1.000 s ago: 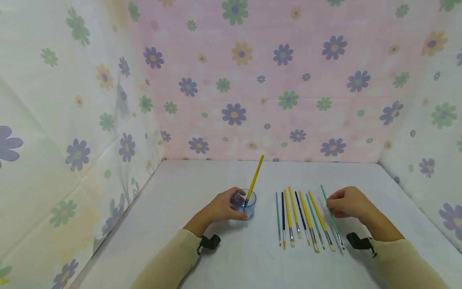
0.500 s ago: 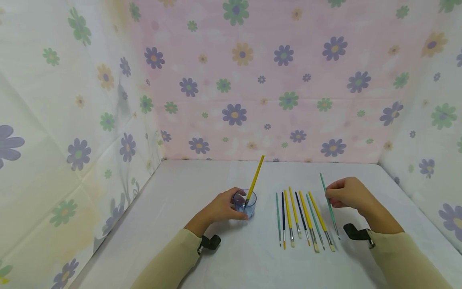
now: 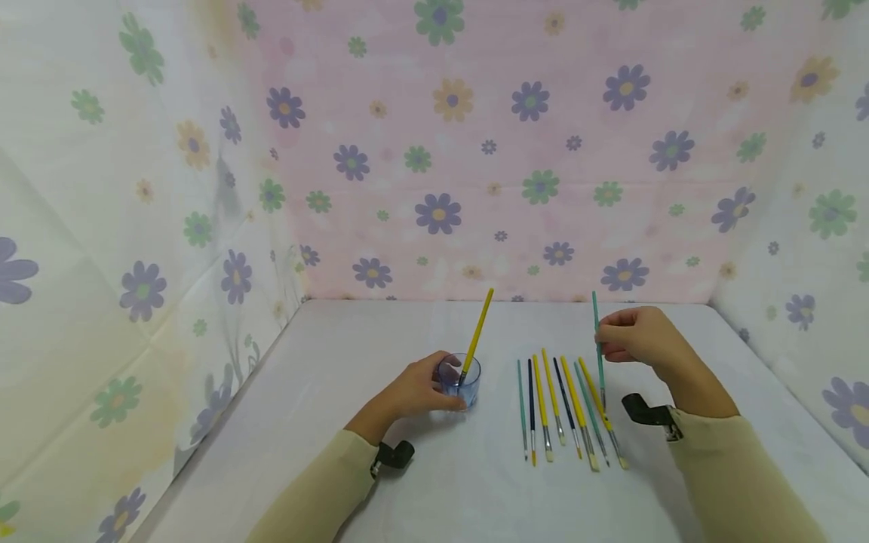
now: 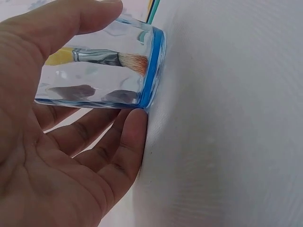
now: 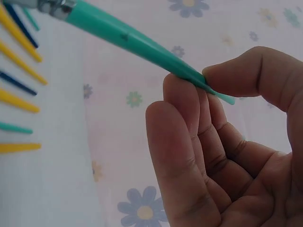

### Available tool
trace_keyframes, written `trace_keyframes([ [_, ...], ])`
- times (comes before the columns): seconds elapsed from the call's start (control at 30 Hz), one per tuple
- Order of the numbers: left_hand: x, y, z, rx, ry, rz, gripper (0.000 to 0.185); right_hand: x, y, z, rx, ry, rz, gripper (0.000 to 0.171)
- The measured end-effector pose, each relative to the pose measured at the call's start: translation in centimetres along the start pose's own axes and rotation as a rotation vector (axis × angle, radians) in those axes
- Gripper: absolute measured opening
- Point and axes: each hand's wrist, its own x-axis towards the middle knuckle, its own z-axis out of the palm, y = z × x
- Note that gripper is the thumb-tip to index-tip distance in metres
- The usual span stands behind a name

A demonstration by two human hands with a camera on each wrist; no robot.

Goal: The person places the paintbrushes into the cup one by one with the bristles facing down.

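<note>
My left hand (image 3: 416, 391) curls round a small clear blue cup (image 3: 459, 381) on the white table; the left wrist view shows thumb and fingers on the cup (image 4: 102, 66). A yellow brush (image 3: 477, 332) stands in the cup, bristles down (image 4: 130, 61). My right hand (image 3: 631, 335) pinches a green brush (image 3: 598, 354) between thumb and fingers, held nearly upright above the table, bristle end down. In the right wrist view the green brush (image 5: 128, 40) runs from my fingertips (image 5: 182, 87) to the upper left. A row of several brushes (image 3: 563, 407) lies on the table below it.
The white table (image 3: 339, 362) is boxed in by flowered cloth walls (image 3: 475, 151) at the back and on both sides. Black wrist camera mounts (image 3: 394, 455) sit on both sleeves. The brush row lies to the right of the cup.
My right hand has lifted the green brush off the table, up and a little leftward, tilting it nearly upright. The left hand and cup have stayed put.
</note>
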Motion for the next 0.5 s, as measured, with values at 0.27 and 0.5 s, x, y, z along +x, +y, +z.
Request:
trace_keyframes([
  [0.27, 0.0, 0.1, 0.1, 0.010, 0.002, -0.016, 0.071, -0.2, -0.5, 1.1, 0.095, 0.036, -0.039, 0.048],
  [0.5, -0.2, 0.0, 0.1, 0.022, 0.005, -0.011, 0.069, -0.5, -0.3, 2.3, 0.115, 0.123, -0.094, 0.041],
])
